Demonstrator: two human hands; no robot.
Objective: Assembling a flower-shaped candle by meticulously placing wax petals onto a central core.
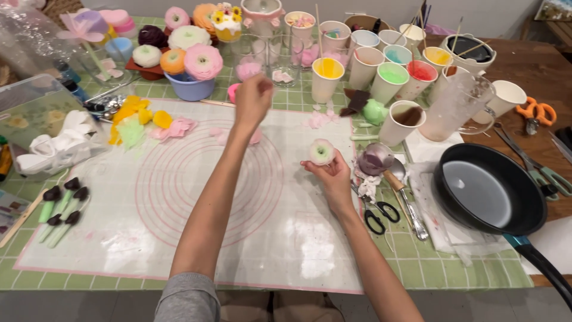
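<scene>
My right hand (333, 176) is shut on a small round flower (322, 151), white with pink-edged petals and a pale green middle, and holds it up over the translucent mat (179, 197). My left hand (252, 99) reaches far forward with its fingers curled downward, near the mat's far edge. It hovers just in front of a glass of pink petals (248, 67) and above a few loose pink petals (257, 137). The hand is blurred, and whether it pinches anything is unclear.
Several paper cups of coloured liquid (328, 74) stand at the back. Finished flowers (202, 61) fill the back left. A black pan (485, 194), a clear jug (456, 107), a spoon (381, 160), black scissors (378, 214) and orange scissors (536, 111) lie right. Green stems (59, 209) lie left.
</scene>
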